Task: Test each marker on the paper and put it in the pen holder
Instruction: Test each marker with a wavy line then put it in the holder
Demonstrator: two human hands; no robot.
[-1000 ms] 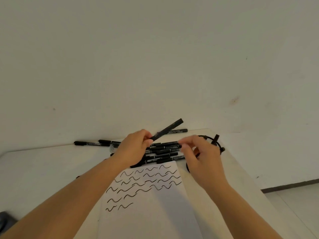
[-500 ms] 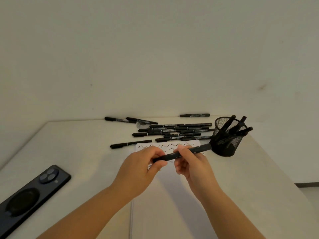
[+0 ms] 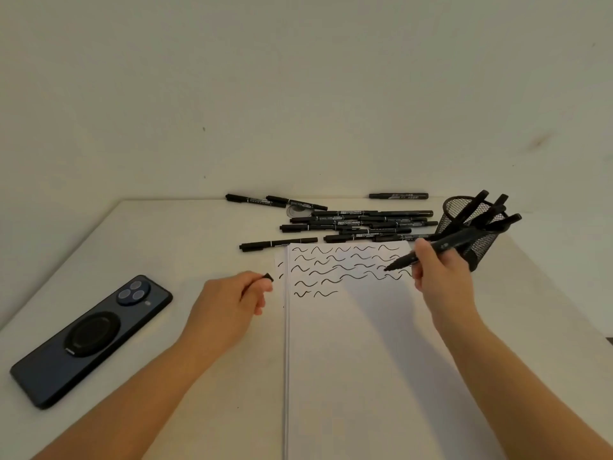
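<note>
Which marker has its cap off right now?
The marker in the right hand, tip bared above the paper; the left hand holds its cap.

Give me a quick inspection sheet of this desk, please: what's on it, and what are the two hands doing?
Surface: pale table, against a plain wall.
Job's things: paper with rows of black squiggles across its top; uncapped marker, tip just above the squiggles; cap; loose markers lying beyond the paper; mesh pen holder with several markers standing in it.
Clutter: dark phone lying face down on the left.
Hands: right hand grips the marker; left hand pinches the cap, beside the paper.
Cables: nothing seen.
Surroundings: bare wall; strip of floor at far right.
</note>
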